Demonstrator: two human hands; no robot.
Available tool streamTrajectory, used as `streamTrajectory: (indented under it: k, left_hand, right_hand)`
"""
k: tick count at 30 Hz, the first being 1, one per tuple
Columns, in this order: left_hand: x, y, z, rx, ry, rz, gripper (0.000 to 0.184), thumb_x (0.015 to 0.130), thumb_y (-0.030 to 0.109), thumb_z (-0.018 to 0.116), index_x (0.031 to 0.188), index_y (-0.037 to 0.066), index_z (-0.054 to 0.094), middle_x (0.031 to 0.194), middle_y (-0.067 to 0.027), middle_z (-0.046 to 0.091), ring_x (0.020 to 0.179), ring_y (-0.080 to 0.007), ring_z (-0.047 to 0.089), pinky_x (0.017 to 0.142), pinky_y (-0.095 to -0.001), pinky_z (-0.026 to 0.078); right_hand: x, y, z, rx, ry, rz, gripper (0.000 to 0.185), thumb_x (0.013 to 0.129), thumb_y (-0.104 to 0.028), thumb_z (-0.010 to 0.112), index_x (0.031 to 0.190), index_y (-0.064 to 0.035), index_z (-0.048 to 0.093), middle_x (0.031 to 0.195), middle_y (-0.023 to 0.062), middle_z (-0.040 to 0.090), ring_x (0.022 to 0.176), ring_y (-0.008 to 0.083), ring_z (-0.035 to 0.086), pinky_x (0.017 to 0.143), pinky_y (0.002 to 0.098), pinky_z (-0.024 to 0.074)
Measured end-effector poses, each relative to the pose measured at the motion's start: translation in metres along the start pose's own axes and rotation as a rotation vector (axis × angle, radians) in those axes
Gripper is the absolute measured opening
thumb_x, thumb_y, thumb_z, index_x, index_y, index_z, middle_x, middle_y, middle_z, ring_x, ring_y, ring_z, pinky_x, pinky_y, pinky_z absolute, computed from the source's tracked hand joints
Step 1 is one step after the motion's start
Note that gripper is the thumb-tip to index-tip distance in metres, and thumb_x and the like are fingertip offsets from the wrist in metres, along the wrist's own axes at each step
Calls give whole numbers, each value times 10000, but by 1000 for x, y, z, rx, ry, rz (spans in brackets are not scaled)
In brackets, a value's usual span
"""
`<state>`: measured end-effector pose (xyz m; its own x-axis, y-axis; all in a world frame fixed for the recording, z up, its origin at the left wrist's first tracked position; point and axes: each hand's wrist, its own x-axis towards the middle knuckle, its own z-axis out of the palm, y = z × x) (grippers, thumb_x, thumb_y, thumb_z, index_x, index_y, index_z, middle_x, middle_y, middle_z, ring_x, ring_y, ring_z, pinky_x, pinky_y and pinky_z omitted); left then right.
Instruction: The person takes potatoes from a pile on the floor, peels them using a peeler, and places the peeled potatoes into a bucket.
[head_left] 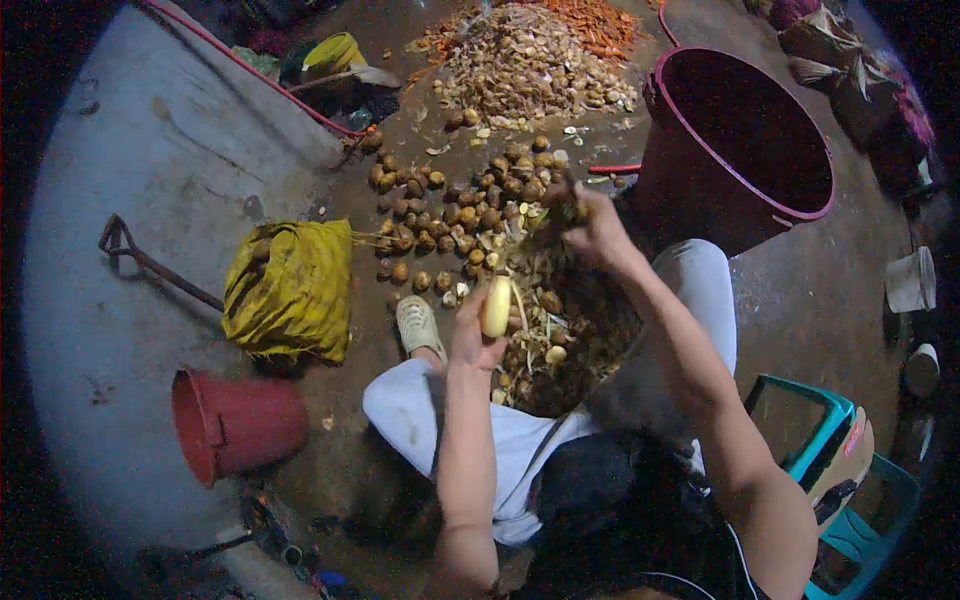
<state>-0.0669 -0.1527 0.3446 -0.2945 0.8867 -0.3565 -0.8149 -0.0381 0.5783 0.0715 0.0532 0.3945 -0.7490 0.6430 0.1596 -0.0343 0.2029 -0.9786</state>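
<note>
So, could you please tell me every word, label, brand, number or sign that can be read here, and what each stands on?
No text is readable anywhere in this view.
Too small and blurred to read: the small reddish mark on the flat tan piece beside the teal plastic frame.
No lettering shows on the peeled pale-yellow vegetable, large maroon tub, red bucket or yellow sack.

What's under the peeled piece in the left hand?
The left hand holds the peeled piece; peelings lie lower down, to its right. What's directly beneath is covered.
</note>
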Motion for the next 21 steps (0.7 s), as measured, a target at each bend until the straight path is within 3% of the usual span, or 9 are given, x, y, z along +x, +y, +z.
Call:
streamTrajectory:
  k: [3,5,7,11,13,15,17,19,21]
  left_hand:
    - [-1,1,25,-123,221,-6,346,915,376,578,1125,103,596,916,-63,672,794,-175,647,609,-314,529]
    - [-5,-4,29,4,178,59,314,919,367,575,1076,96,601,934,-54,665,799,-173,643,612,-330,525]
    - [6,-14,-16,-192,-228,-106,304,917,374,575,1019,88,596,907,-49,652,837,-188,652,643,-361,553]
    - [-6,-1,23,-125,59,-59,325,916,383,567,1034,81,596,934,-58,652,793,-205,656,592,-387,558]
    - [-2,-5,35,-156,141,-11,337,917,390,561,1036,76,596,940,-60,653,776,-211,658,566,-395,558]
    - [1,-13,34,-109,228,21,377,919,404,548,1078,65,591,911,-55,643,750,-218,660,568,-404,560]
    - [0,-15,-9,-137,-164,-126,414,922,409,540,1117,44,572,840,-62,608,783,-220,635,584,-303,480]
    - [-7,-8,20,-64,33,-79,431,899,437,558,1057,37,593,852,-69,619,725,-220,591,558,-278,428]
    - [-5,-3,19,-181,54,-72,440,880,449,573,1042,41,606,864,-67,627,702,-226,577,566,-295,433]
  right_hand:
    - [-30,-10,24,-264,-248,-332,583,578,70,671,1149,-35,613,1064,141,660,1036,225,608,926,368,453]
    - [-24,2,21,-289,-142,-313,539,590,115,636,1112,-17,616,1071,120,664,1026,202,605,907,354,462]
    - [-9,-3,8,-24,30,-65,521,595,151,607,1091,-8,618,1052,91,669,1020,171,598,891,341,473]
    - [-16,2,13,-99,43,-119,544,556,131,641,1083,-4,622,1010,75,673,1015,148,593,891,342,481]
    - [-30,-5,23,-233,-212,-401,521,594,16,658,1114,-8,624,1075,92,664,1058,186,587,921,366,462]
    - [-23,18,22,-357,-81,-499,426,585,48,694,1002,-11,634,894,101,653,878,186,634,792,326,506]
    - [-6,21,3,-45,76,-255,361,661,78,673,1008,-5,623,893,52,647,808,141,622,740,286,514]
    - [4,1,-6,333,218,-85,305,728,99,656,1014,2,610,889,12,639,756,102,604,700,249,516]
    - [0,12,-8,113,214,-129,311,728,85,681,1020,5,610,867,9,640,812,83,587,730,256,514]
